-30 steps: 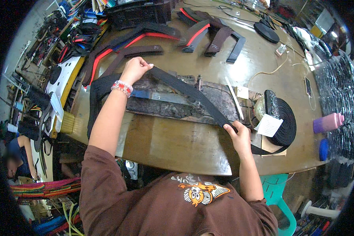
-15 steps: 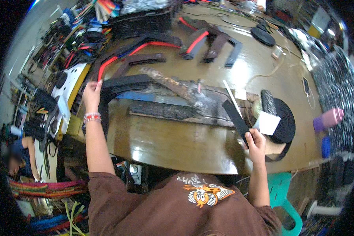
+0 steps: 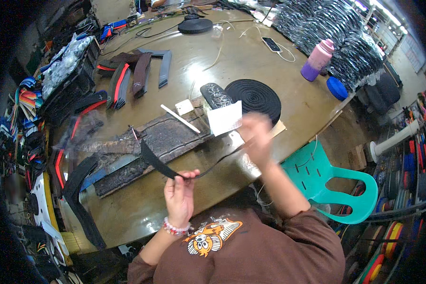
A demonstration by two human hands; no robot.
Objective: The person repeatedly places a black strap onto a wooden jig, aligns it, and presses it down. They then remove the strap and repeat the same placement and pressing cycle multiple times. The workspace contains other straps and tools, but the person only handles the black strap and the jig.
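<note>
My left hand is closed on a black webbing strap, pinching it between thumb and fingers. The strap's free end sticks up and left over a dark, worn board. From my left hand the strap runs in a thin sagging line toward my right hand. Motion smears that hand, so its fingers cannot be made out. Just behind it lies a coiled roll of black webbing. A white paper stands beside the roll, next to a dark plastic-wrapped bundle.
Left of the board, cut black strips hang over the table edge. Grey, brown and red-edged strips lie farther back. A white stick rests near the paper. A pink-purple bottle and green plastic chair are at right.
My view has turned to the right. My left hand has left the stacked black strips and now grips the strap. My right hand has moved away from the strap's free end, toward the roll.
</note>
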